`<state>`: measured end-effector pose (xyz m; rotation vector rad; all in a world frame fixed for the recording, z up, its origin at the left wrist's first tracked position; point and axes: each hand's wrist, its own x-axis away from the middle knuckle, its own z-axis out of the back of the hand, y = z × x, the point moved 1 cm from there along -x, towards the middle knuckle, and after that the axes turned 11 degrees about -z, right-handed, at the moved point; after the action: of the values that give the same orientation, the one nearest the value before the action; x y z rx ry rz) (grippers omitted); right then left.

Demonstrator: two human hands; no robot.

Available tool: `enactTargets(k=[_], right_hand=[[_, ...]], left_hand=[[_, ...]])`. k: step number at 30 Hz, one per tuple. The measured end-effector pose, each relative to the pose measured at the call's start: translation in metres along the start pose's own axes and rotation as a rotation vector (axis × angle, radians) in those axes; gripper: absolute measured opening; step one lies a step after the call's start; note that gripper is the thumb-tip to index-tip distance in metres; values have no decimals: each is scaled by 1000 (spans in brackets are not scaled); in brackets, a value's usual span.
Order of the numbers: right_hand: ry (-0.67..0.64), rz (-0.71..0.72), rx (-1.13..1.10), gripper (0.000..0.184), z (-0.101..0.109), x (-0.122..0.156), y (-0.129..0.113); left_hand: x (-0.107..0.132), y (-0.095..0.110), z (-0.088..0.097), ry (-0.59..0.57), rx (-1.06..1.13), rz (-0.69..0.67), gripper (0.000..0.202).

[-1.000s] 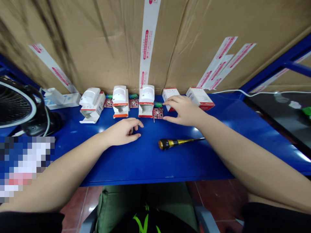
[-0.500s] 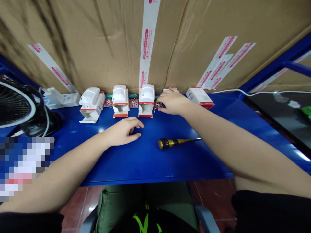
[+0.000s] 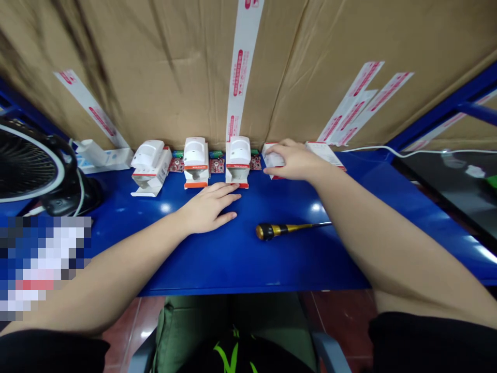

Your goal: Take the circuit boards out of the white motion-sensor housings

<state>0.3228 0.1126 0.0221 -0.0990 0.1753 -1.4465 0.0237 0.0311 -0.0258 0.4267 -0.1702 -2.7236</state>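
My left hand [image 3: 213, 208] lies with fingers spread on the blue table, just in front of an open detector box [image 3: 237, 173]. A white motion detector [image 3: 239, 150] sits on top of that box. My right hand [image 3: 290, 159] is curled over a small white-and-red box [image 3: 273, 156] by the cardboard wall, thumb at its front and fingers across its top; part of the box is hidden. Two more open boxes carrying detectors, one in the middle [image 3: 195, 150] and one further left [image 3: 148, 154], stand in the row. A gold-and-black screwdriver [image 3: 279, 229] lies between my forearms.
Red packets with circuit-like print [image 3: 216, 166] and green items show between the boxes. Another white-and-red box [image 3: 325, 154] is right of my right hand. A black fan [image 3: 34, 166] and a white power strip [image 3: 116, 159] are at left. A white cable [image 3: 411, 154] runs right.
My right hand has shifted right, from beside the red packet onto the small box. My left hand has moved right and forward, its fingers spreading out more.
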Motion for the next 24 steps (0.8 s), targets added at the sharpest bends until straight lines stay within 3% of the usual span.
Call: enactTargets(k=[3,8,12,15,18,21,24], right_hand=[[-51,-66,-131,65,-7,16,11],[155,-163,-239,44,-22,31,8],[340,-153,-363,41,-4,38,23],[305,33,-434,35,22,52,34],[217,343,-550,33,37,71,22],[190,660,-682,31,28,83,-9],[215,810,-675,34,3,86,-41]], left_hand=[[-1,0,-1,-15,-12,-11,52],[-1,2,5,30,-14,-33,46],[0,6,17,188,5,-18,36],[4,5,24,363,-1,33,31],[9,2,27,494,46,21,41],[13,-1,29,519,243,-66,68],[14,-1,30,407,400,-120,86]])
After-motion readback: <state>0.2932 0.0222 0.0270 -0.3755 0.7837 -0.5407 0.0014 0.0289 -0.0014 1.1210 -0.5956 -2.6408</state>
